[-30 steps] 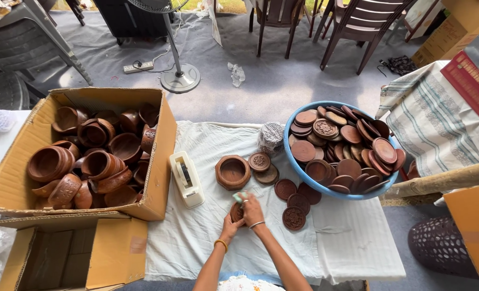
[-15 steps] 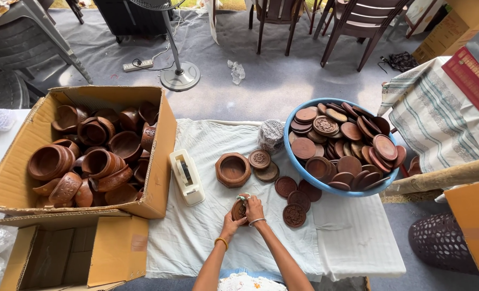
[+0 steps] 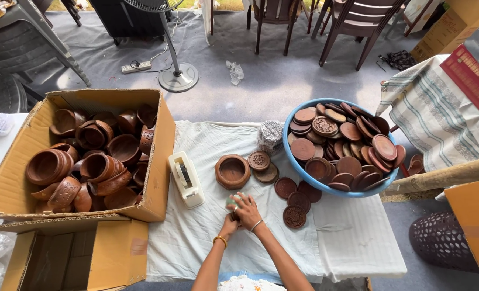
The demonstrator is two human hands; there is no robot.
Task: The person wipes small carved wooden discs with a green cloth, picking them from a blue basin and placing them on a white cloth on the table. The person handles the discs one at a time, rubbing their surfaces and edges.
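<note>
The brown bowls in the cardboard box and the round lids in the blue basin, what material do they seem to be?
Bowls: probably turned wood, smooth reddish-brown with a slight sheen, some carved.
Lids: likely the same wood; several show carved patterns.
Blue basin: looks like plastic, with a thin glossy rim.

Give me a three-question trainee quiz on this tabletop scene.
1. True or false: the blue basin holds flat wooden lids.
2. Which item lies between the cardboard box of wooden bowls and the single wooden bowl on the cloth? A) tape dispenser B) fan C) chair
3. Fill in: the left hand and right hand are pressed together around a small ____-tinted object.

Key: 1 true; 2 A, the white tape dispenser; 3 green, though what the object is cannot be told.
</note>
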